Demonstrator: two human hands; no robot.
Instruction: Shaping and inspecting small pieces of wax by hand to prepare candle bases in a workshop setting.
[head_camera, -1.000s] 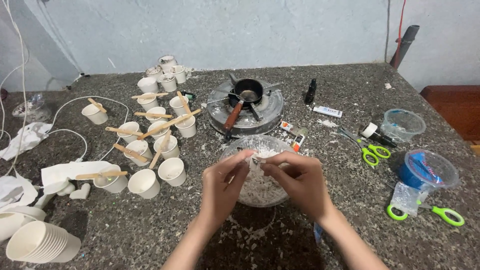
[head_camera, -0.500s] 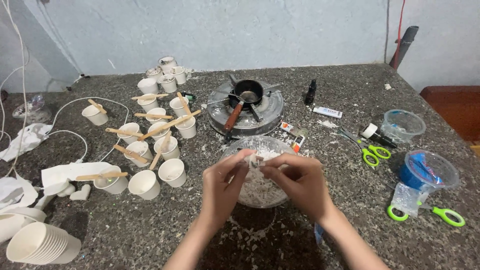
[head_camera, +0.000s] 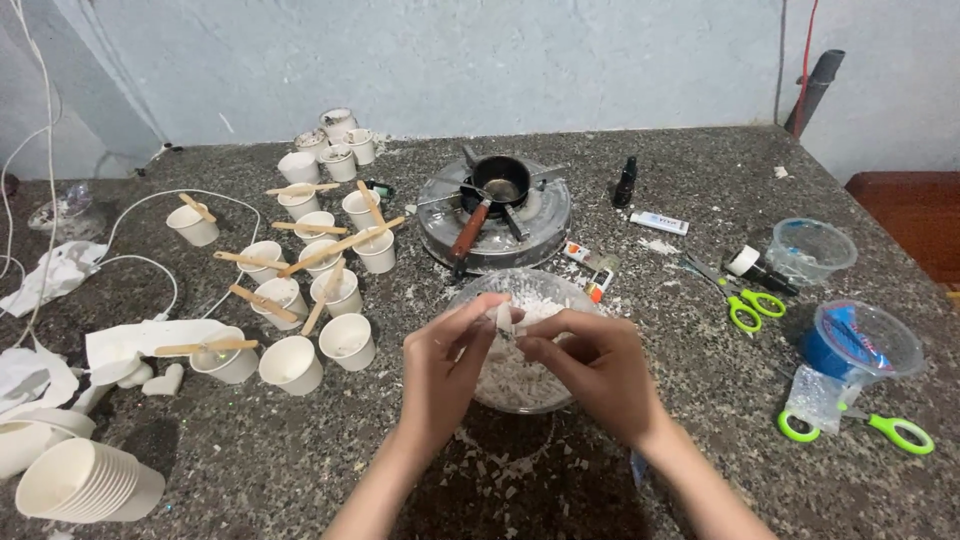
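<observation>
A small white wax piece (head_camera: 507, 318) is pinched between the fingertips of both hands, just above the clear bowl (head_camera: 462, 300) of white flakes. The left hand (head_camera: 445, 370) is closed on its left end, the right hand (head_camera: 592, 362) on its right end, so its long axis appears to run left to right between them. Both hands are equally near. The bowl lies directly beneath, with paper cups (head_camera: 292, 364) to the left.

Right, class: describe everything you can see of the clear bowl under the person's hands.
The clear bowl is round and see-through, plastic or glass by its look, standing upright on the speckled stone table just in front of the small burner. White flaky chunks fill it. The left hand and right hand meet above it, pinching a white piece.
</observation>
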